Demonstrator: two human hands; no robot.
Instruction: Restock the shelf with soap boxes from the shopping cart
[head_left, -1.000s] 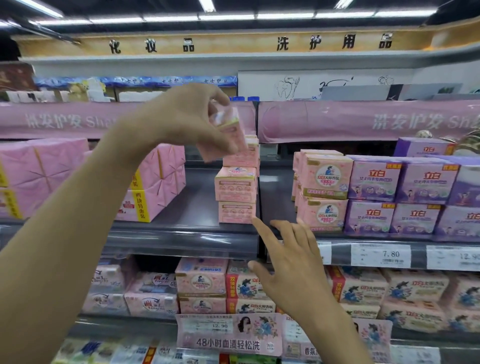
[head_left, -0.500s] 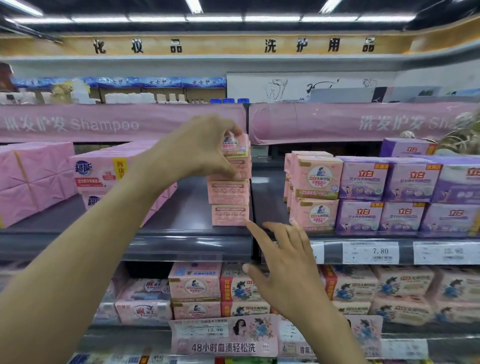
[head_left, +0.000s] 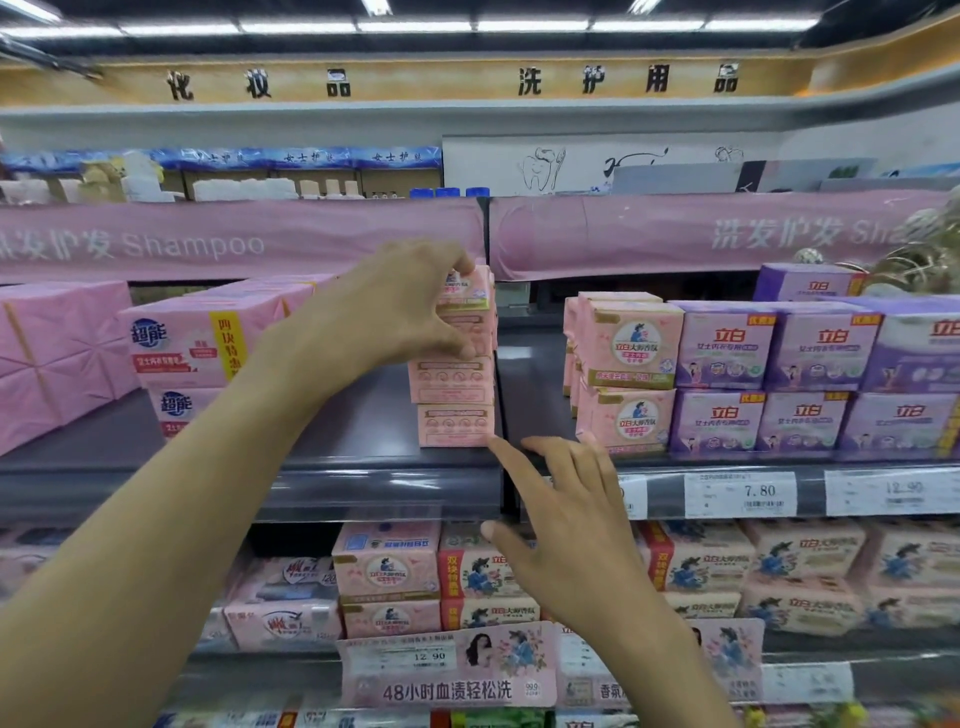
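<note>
The dark grey shelf (head_left: 358, 431) runs left to right, with a vertical seam splitting it in the middle. Right at that seam, on the left board, stands a stack of soap boxes (head_left: 456, 410), pink and four high. Far left sit pink paper-wrapped packs (head_left: 57, 353), and next to them pink multipacks (head_left: 182, 343) with a blue logo, two high. Over on the right board, pink boxes (head_left: 631, 374) stand two high, touching rows of purple boxes (head_left: 769, 384). Price tags (head_left: 740, 493) line the front rail.
</note>
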